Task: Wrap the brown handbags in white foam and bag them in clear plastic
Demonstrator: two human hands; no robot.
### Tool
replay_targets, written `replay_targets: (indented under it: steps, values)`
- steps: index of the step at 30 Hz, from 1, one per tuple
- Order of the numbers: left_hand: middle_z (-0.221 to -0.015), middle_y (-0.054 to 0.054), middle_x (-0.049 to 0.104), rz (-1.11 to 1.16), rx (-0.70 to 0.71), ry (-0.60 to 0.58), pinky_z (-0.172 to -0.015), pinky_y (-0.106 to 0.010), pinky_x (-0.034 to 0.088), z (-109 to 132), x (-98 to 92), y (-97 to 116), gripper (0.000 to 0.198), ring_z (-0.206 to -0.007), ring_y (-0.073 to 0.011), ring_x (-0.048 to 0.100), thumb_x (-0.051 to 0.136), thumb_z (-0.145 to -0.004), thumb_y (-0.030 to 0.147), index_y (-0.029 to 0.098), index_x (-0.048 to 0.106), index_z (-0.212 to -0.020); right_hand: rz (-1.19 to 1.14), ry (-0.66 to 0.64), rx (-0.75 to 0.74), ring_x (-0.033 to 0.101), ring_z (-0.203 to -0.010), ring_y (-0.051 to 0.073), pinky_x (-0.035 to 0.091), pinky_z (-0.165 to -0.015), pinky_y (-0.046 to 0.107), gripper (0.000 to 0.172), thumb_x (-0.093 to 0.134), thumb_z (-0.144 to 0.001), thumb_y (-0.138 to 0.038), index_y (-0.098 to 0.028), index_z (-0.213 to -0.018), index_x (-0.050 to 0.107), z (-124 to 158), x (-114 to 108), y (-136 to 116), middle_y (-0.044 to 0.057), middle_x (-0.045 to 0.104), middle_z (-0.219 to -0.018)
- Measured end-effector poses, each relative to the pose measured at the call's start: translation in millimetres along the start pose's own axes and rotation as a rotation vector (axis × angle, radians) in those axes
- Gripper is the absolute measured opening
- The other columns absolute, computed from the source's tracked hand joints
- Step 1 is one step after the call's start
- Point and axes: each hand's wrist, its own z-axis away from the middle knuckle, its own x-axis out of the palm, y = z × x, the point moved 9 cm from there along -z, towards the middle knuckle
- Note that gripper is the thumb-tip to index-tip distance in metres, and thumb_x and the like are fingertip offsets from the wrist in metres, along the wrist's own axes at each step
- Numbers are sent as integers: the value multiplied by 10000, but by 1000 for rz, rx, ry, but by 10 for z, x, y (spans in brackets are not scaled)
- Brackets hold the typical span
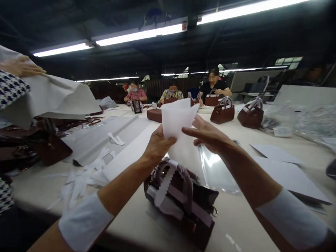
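Note:
A thin white sheet (176,120), folded or curled with its corners pointing up, is held in front of me. My left hand (159,143) pinches its lower left side, thumb in front. At the right edge, my right hand (207,134) has its thumb lying across the sheet; its other fingers are partly hidden behind. Below both hands a dark brown handbag (200,222) rests tilted on the table, its top open. Clear film wraps the bag's handles (188,189), and a white strip with a scalloped edge (166,183) lies over them.
White strips (79,180) lie scattered left on the table (252,224). Clear plastic sheets (214,168) and white boards (290,178) lie right. Brown handbags (223,112) stand farther back. At left, a co-worker's hand (21,66) holds a large grey-white sheet (61,96). Several people sit across.

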Motion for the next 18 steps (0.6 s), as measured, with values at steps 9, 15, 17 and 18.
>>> replay_targets:
  steps: [9, 15, 17, 18]
  values:
    - [-1160, -48, 499, -915, 583, 351, -1025, -448, 318, 1319, -474, 543, 131, -1178, -237, 429, 549, -771, 119, 188, 566, -881, 45, -159, 47, 615, -761, 176, 544, -666, 341, 304, 621, -738, -377, -132, -918, 629, 221, -206, 574, 54, 648, -839]
    - [-1419, -83, 250, -1148, 475, 197, -1046, -521, 274, 1604, -182, -104, 328, -1311, -325, 212, 570, -774, 138, 212, 550, -1093, 704, -363, -220, 566, -712, 155, 453, -633, 269, 187, 485, -809, -209, -146, -846, 657, 397, -21, 602, 66, 606, -795]
    - [-1449, -95, 183, -1122, 445, 209, -1047, -486, 294, 1495, -134, -155, 423, -1315, -310, 212, 571, -788, 170, 214, 483, -1200, 796, -405, -280, 553, -740, 164, 420, -649, 276, 216, 450, -812, -147, -151, -856, 661, 418, 99, 495, 92, 595, -852]
    - [-1458, -97, 160, -1114, 427, 212, -1047, -469, 301, 1438, -118, -168, 447, -1314, -302, 218, 571, -793, 187, 214, 463, -1226, 860, -421, -322, 549, -749, 168, 407, -646, 277, 242, 424, -817, -119, -153, -871, 657, 426, 166, 426, 103, 590, -872]
